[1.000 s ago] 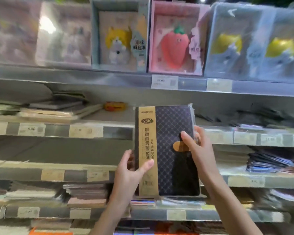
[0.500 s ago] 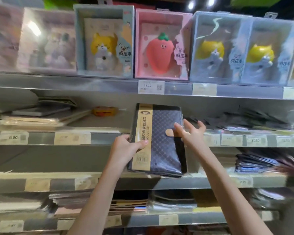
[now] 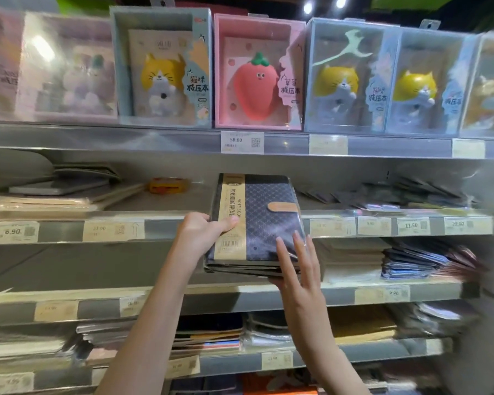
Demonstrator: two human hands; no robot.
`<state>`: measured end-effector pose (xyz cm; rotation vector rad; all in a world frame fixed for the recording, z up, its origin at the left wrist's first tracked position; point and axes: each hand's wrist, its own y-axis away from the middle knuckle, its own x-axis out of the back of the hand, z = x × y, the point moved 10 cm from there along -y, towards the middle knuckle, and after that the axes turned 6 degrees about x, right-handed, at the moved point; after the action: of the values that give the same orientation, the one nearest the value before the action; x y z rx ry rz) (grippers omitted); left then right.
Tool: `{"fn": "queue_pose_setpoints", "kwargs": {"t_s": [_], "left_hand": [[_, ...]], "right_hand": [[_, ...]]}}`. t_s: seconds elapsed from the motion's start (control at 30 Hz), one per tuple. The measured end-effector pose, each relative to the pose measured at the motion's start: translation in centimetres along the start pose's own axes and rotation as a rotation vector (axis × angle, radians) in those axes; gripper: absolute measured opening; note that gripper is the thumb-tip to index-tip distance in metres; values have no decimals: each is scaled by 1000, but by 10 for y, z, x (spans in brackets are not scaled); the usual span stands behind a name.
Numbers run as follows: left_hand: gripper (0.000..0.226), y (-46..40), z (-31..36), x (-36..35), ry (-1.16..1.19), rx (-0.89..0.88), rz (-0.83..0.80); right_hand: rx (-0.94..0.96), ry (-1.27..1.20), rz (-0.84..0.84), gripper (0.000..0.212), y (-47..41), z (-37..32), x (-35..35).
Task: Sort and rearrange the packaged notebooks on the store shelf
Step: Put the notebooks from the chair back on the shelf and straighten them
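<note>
A dark blue packaged notebook (image 3: 264, 220) with a tan paper band and a tan clasp tilts back towards the second shelf (image 3: 160, 223), its far end over the shelf lip. It appears to top a thin stack of similar dark notebooks. My left hand (image 3: 201, 233) grips the stack's left edge, thumb on the tan band. My right hand (image 3: 295, 266) holds the near right corner, fingers straight on the cover and the thumb underneath.
Boxed cat and strawberry notebooks (image 3: 257, 72) line the top shelf. Flat notebook piles (image 3: 46, 195) lie left on the second shelf, dark packs (image 3: 382, 195) right. More stacks (image 3: 411, 260) fill the lower shelves. A yellow item (image 3: 169, 185) sits at the back.
The notebook went from upright in front of me to tilted back and lifted towards the second shelf. My right hand slid from the clasp down to the near right corner.
</note>
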<state>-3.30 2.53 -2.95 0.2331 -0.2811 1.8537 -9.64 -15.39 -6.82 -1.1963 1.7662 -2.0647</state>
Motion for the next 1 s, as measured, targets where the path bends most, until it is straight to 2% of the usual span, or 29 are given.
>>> {"fn": "queue_pose_setpoints", "kwargs": {"t_s": [0.1, 0.23, 0.33, 0.43, 0.6, 0.77, 0.9, 1.0], "left_hand": [[45, 10, 13, 15, 129, -73, 26], [53, 40, 30, 8, 362, -196, -90], [57, 60, 40, 0, 346, -372, 30], [53, 53, 49, -3, 283, -474, 131], [38, 11, 51, -2, 71, -501, 232], [42, -30, 34, -8, -88, -421, 216], [44, -51, 38, -8, -240, -396, 235], [51, -64, 38, -12, -455, -379, 285]], "right_hand": [[48, -44, 95, 102, -19, 0, 13], [57, -98, 203, 95, -48, 12, 24], [15, -179, 210, 86, -62, 22, 19], [24, -171, 215, 75, -75, 27, 10], [25, -81, 175, 88, -93, 49, -17], [41, -2, 148, 108, -98, 62, -47], [33, 42, 177, 101, -109, 73, -61], [21, 129, 208, 90, -112, 87, -69]]}}
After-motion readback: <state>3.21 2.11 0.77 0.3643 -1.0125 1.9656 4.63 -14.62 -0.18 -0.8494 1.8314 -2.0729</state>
